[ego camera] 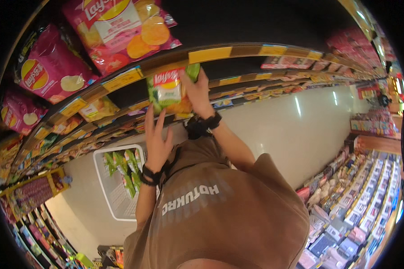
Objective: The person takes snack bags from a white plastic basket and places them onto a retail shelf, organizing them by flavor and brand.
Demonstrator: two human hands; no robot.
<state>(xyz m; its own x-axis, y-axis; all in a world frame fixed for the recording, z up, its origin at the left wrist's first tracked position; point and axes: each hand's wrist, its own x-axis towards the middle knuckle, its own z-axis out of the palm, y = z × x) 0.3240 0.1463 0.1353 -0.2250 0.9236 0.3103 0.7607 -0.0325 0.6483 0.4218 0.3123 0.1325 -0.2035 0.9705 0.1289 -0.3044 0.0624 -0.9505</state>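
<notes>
A green Lay's chip bag is at the shelf front, upright, its printed face towards me. My right hand grips its right side, the thumb over the front; a bit of green packaging shows at the fingers. My left hand is just below the bag's lower left edge, fingers spread; whether the fingertips touch the bag cannot be told. Below and left of that hand, a white plastic basket stands on the floor with several green bags inside.
Large pink Lay's bags stand on the upper shelf at left. Yellow price tags line the shelf edge. Lower shelves hold more packets. Pale floor stretches to the right, towards a display of boxed goods. Another rack is at far left.
</notes>
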